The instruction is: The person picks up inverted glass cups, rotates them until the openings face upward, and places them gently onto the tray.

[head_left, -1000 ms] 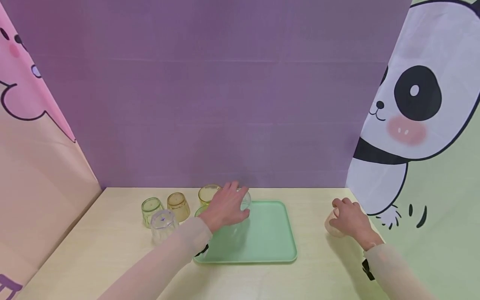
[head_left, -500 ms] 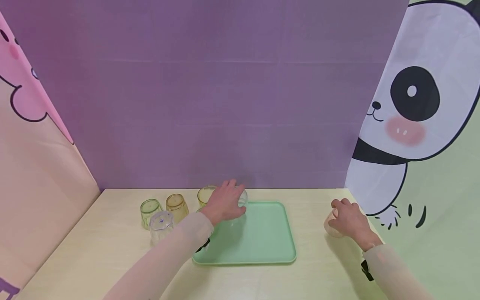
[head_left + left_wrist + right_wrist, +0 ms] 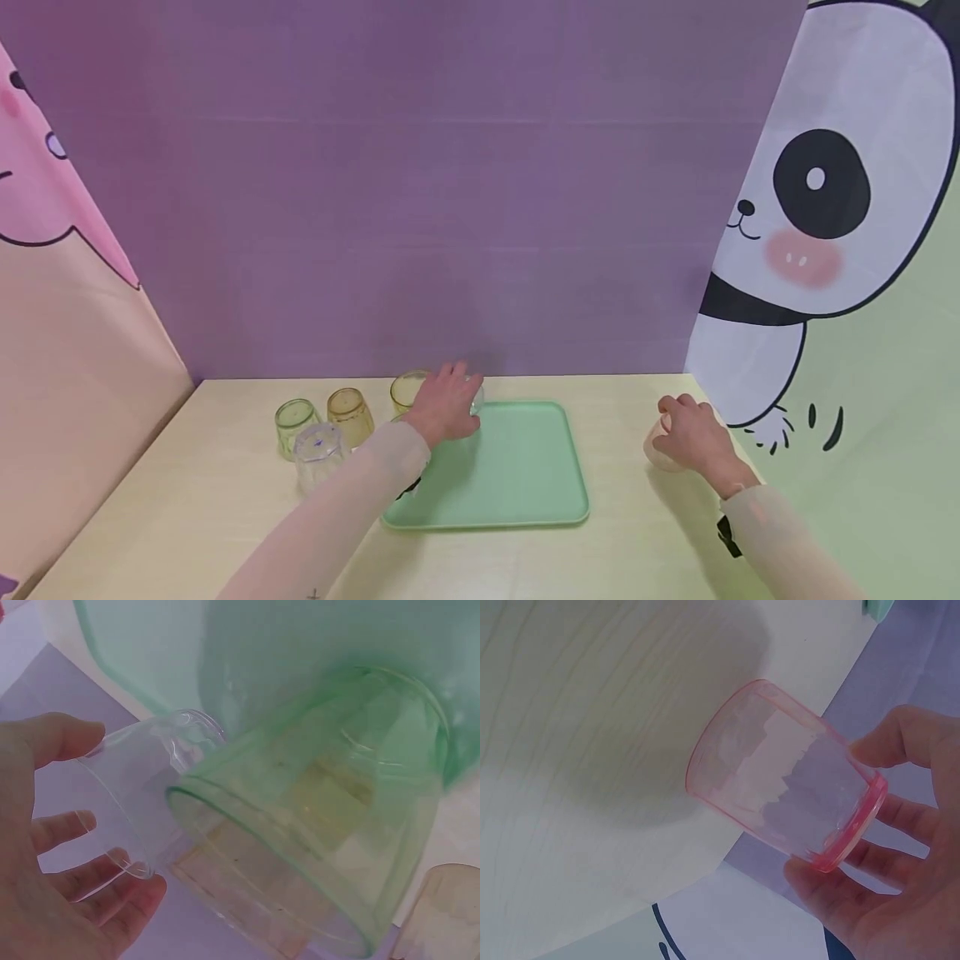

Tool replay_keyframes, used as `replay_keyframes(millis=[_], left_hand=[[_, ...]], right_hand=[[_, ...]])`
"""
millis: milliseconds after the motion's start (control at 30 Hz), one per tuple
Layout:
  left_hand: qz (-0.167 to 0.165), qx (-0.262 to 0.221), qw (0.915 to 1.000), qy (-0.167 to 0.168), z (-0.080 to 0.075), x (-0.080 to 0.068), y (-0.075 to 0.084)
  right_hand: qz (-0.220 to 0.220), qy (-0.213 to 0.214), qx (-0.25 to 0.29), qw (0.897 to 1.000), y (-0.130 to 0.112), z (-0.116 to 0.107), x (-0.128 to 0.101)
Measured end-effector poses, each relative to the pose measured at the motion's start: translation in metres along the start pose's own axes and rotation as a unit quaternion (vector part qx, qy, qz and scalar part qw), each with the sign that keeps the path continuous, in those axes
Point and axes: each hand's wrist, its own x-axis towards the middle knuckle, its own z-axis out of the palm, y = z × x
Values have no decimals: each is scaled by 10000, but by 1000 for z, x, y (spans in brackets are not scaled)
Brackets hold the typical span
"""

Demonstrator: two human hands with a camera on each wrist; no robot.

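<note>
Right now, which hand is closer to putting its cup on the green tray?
Probably the left hand. It holds a clear cup right at the tray's far left corner. The right hand holds a pink cup on the table, off to the tray's right.

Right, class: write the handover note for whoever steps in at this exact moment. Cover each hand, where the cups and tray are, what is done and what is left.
Left hand: holds a clear plastic cup at the far left corner of the mint-green plastic tray.
Right hand: grips a pink translucent plastic cup on the pale wooden table, right of the tray.
Left of the tray: green cup, amber cup, yellow cup, and a clear ribbed cup.
Done: no cup visibly stands free on the tray.
Left: probably all six cups still need setting on the tray.
</note>
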Motion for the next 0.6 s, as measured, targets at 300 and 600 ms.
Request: replay_keyframes(millis=[300,600], left_hand=[[29,113,9998,-165,9,3,-3],[13,167,9992,-360,12,9,-4]], right_hand=[[48,-22,54,10000,-3,-1,0],[107,-1,66,9999,-6,-1,0]])
